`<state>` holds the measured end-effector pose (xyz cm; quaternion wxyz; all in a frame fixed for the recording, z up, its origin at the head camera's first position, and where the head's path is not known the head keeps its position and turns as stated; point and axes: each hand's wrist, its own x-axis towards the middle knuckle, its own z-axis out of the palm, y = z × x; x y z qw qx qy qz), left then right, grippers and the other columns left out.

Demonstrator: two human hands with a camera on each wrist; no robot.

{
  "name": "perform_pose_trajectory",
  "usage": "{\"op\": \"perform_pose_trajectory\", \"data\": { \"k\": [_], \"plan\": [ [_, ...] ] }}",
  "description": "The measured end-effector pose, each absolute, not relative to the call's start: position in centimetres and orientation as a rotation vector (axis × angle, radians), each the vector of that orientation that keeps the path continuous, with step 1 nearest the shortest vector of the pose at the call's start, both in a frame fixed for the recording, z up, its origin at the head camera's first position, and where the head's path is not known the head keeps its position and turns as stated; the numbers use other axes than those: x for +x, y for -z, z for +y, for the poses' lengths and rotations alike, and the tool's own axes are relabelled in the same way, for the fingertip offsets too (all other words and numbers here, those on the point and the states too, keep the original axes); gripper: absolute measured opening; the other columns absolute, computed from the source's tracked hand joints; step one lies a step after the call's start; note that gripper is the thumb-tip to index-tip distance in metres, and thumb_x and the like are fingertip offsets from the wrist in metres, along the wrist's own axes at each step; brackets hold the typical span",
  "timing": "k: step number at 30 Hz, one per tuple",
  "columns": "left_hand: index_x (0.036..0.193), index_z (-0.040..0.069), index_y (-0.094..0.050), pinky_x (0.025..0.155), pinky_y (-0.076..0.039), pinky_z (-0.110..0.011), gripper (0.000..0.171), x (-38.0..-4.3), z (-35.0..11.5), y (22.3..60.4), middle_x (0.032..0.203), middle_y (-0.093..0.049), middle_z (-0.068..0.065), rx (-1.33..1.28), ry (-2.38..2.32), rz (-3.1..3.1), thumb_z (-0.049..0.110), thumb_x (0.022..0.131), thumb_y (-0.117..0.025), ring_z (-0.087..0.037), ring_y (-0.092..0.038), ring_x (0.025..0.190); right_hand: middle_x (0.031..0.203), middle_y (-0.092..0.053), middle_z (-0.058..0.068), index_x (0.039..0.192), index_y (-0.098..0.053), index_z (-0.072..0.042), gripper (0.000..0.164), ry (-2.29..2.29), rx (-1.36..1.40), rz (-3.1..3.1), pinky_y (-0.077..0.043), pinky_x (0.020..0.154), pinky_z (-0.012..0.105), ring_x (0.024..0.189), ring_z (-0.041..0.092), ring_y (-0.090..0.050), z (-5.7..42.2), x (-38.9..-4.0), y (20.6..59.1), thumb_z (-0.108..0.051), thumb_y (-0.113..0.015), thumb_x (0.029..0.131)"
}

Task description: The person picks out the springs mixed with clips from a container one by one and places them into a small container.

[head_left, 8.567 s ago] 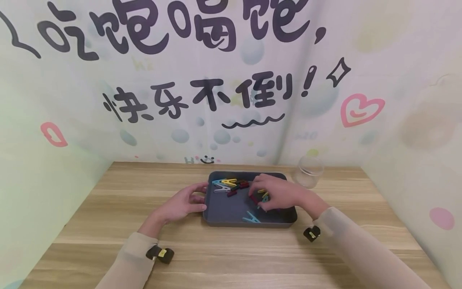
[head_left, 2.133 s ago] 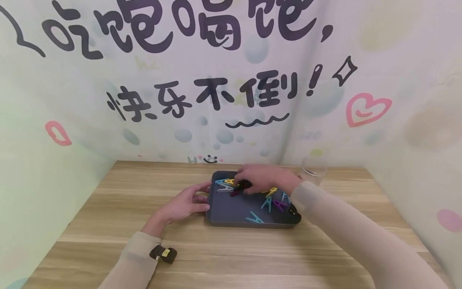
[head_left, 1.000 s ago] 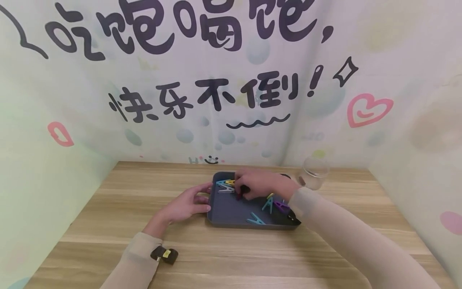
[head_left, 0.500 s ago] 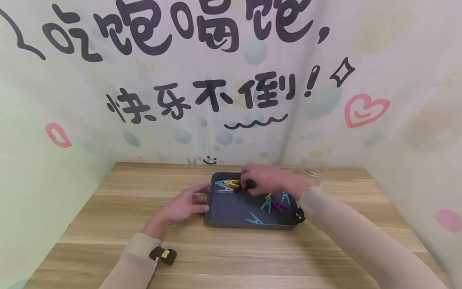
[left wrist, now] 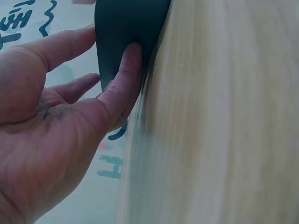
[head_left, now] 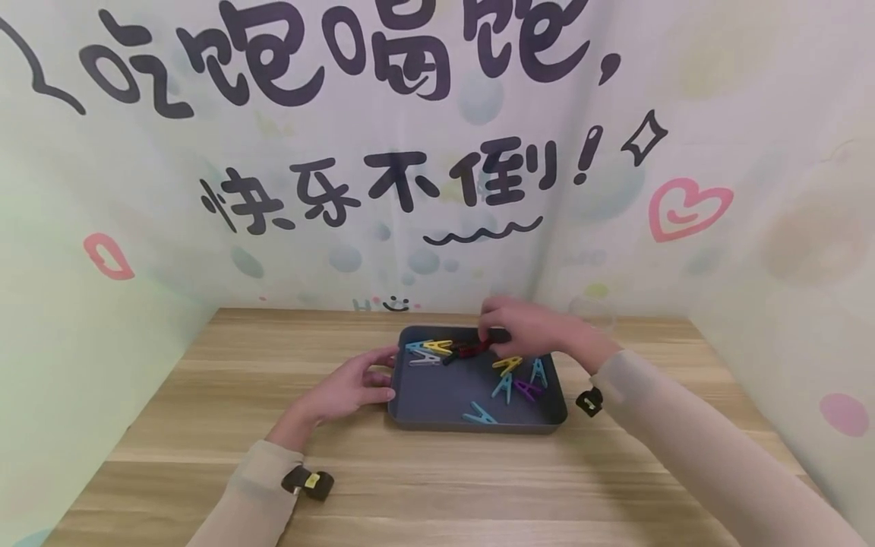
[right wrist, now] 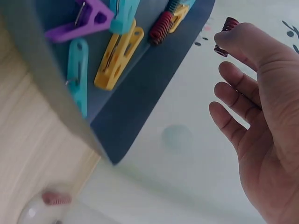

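Note:
A dark grey tray (head_left: 478, 428) holds clothespins and small coil springs. Against its left wall lies my left hand (head_left: 352, 384), fingers loosely extended; the left wrist view shows a finger and thumb touching the tray wall (left wrist: 124, 32). My right hand (head_left: 525, 325) is above the tray's back right part. Its thumb and forefinger pinch a dark red coil spring (right wrist: 227, 38), while the other fingers are relaxed. Beneath it are a yellow clothespin (right wrist: 117, 58), a purple clothespin (head_left: 527, 390) and another red spring (right wrist: 161, 29).
Blue clothespins (head_left: 481, 414) lie apart in the tray; a white clothespin (head_left: 425, 358) sits in the back left corner. Behind the right hand stands a clear jar (head_left: 593, 310), with a reddish spring (right wrist: 57, 199) in it. A printed backdrop (head_left: 307, 266) borders the wooden table (head_left: 410, 486).
My right hand has gone from the springs at the tray's back middle up and to the right, with a dark red spring pinched in it. My left hand has stayed at the tray's left wall.

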<state>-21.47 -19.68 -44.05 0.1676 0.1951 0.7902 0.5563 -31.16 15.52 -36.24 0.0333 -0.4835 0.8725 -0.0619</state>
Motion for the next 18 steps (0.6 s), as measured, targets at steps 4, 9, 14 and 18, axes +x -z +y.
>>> {"op": "perform_pose_trajectory", "data": {
  "k": [4, 9, 14, 18],
  "plan": [
    [0.163, -0.008, -0.028, 0.102, -0.057, -0.042, 0.073, -21.5, -19.6, 44.1, 0.153, -0.045, -0.032, 0.549, -1.578, 2.250, -0.002, 0.101, -0.068, -0.045, -0.059, 0.132, 0.105, -0.061, -0.001, 0.102, -0.077, -0.018, 0.015, 0.214, -1.494, 2.704, -0.054, 0.091, 0.038, 0.100, 0.020, -0.057, 16.9, -31.2, 35.9, -0.014, -0.082, 0.089],
    [0.163, -0.007, -0.028, 0.102, -0.057, -0.043, 0.073, -21.5, -19.7, 44.2, 0.153, -0.045, -0.031, 0.548, -1.568, 2.257, -0.002, 0.102, -0.068, -0.045, -0.059, 0.132, 0.107, -0.062, -0.002, 0.103, -0.077, -0.019, 0.015, 0.243, -1.476, 2.728, -0.055, 0.094, 0.040, 0.103, 0.020, -0.059, 18.6, -31.4, 35.6, -0.013, -0.081, 0.089],
    [0.163, -0.007, -0.028, 0.102, -0.057, -0.043, 0.073, -21.5, -19.7, 44.2, 0.153, -0.044, -0.032, 0.549, -1.569, 2.255, -0.002, 0.102, -0.068, -0.045, -0.059, 0.132, 0.109, -0.063, 0.000, 0.101, -0.077, -0.021, 0.015, 0.279, -1.381, 2.797, -0.055, 0.091, 0.039, 0.101, 0.019, -0.057, 20.8, -31.8, 35.4, -0.012, -0.080, 0.089],
    [0.163, -0.007, -0.029, 0.102, -0.057, -0.044, 0.073, -21.5, -19.7, 44.1, 0.153, -0.045, -0.031, 0.551, -1.562, 2.262, -0.002, 0.102, -0.068, -0.045, -0.059, 0.131, 0.108, -0.063, 0.000, 0.100, -0.077, -0.021, 0.016, 0.331, -1.259, 2.840, -0.055, 0.091, 0.041, 0.102, 0.024, -0.058, 22.6, -32.1, 35.1, -0.011, -0.080, 0.089]
  ]
}}
